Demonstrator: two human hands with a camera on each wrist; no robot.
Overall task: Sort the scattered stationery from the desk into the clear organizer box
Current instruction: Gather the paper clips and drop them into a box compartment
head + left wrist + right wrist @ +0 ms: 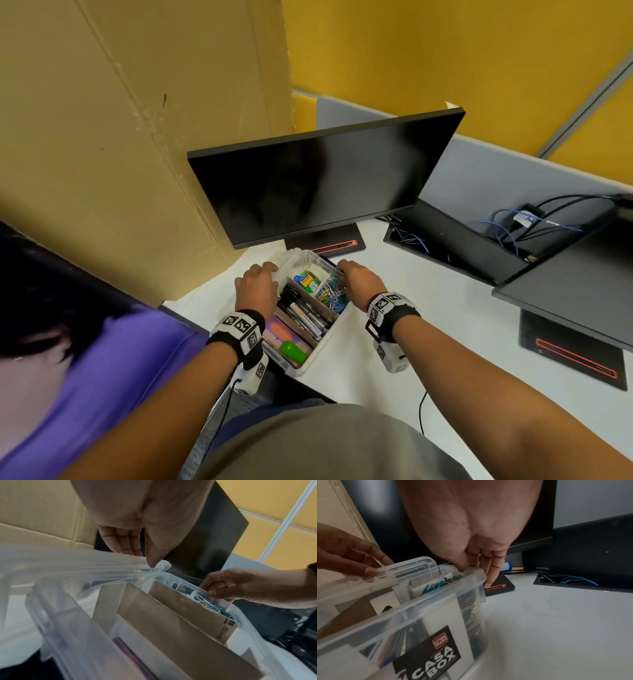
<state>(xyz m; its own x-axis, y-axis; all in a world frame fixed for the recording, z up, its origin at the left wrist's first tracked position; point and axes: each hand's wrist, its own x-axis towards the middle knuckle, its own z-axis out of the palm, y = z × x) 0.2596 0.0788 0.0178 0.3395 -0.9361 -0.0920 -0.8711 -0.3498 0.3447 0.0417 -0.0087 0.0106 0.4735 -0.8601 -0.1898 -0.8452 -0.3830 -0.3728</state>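
Both hands are at the far end of the clear organizer box, which sits on the white counter in front of the monitor. The left hand has thumb and fingers pinched on the clear lid, held tilted above the box's left rim. The right hand has its grip closed over the far right corner — thumb inside by the paper clips, fingers down the outer wall.

The box already looks sorted: pens in the middle lane between cardboard dividers, a green item and an orange one nearest the person, small packets at the far end. No loose stationery shows on the counter, so the task seems nearly done — what remains is probably seating the lid.

The risks lie there. The dividers stand high and could catch the lid, bending or leaving it unlatched. The right thumb inside the rim could be pinched, or drag clips out. Pressing one end only could tip the box.
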